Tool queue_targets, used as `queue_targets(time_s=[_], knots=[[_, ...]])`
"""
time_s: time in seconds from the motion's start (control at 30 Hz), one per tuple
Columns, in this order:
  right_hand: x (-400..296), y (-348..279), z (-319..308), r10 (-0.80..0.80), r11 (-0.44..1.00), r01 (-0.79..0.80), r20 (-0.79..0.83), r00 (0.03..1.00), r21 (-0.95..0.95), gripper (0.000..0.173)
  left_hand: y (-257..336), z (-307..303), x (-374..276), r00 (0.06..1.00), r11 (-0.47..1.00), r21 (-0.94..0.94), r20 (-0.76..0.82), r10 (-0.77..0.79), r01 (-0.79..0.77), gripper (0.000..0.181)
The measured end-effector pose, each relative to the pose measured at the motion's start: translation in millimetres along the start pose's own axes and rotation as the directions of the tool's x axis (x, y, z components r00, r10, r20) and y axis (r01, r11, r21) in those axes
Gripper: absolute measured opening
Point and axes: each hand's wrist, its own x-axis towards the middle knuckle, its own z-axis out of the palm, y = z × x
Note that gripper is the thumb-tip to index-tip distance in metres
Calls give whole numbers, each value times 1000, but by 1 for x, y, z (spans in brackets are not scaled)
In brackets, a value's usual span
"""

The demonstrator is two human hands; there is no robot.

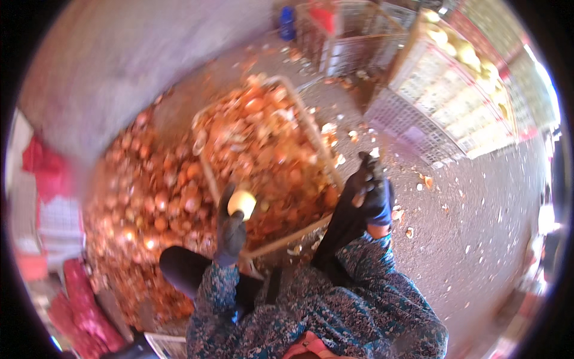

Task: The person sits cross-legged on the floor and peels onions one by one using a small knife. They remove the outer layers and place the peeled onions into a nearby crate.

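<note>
My left hand, in a dark glove, grips a pale peeled onion above the near left side of a crate. Onion skins and brown onions fill this crate between my knees. My right hand, also gloved, is raised over my right knee, just outside the crate's right edge. Its fingers look bent, but blur hides whether it holds something. Left of the crate a wide heap of unpeeled onions lies on the floor, reaching my left knee.
Stacked plastic crates stand at upper right, the top one full of pale onions. More crates and a blue bottle are at the back. Red mesh sacks lie at lower left. Peel scraps dot the floor.
</note>
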Motion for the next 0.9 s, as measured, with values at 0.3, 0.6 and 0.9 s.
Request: queue_targets(time_s=[0.3, 0.6, 0.9], knots=[[9, -11, -10, 140, 768, -191, 130, 982, 612, 30, 16, 192, 157, 880, 900, 254, 417, 227, -353, 74], [28, -5, -38, 160, 707, -174, 85, 984, 685, 36, 36, 534, 307, 484, 653, 62, 725, 491, -755, 65], [38, -3, -51, 73, 754, -61, 10, 997, 654, 40, -57, 637, 381, 170, 26, 178, 871, 461, -984, 37]])
